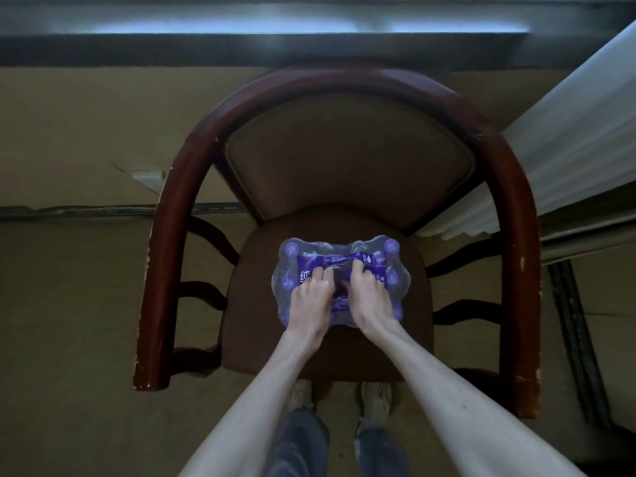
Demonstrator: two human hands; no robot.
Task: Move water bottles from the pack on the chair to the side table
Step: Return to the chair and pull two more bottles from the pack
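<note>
The pack [340, 282] (purple label, "16" readable) on the chair [330, 352] is clutched by left hand [311, 297] and right hand [370, 294], fingers hooked into its wrap.

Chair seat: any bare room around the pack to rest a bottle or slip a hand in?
Bare seat shows left of the bottle pack, right of it toward the armrest, and behind it up to the backrest. The pack's top is crowded: left hand and right hand both dig into the wrap.

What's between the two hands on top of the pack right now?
In the head view, a dark gap in the purple wrap lies between the left hand and right hand atop the pack.
</note>
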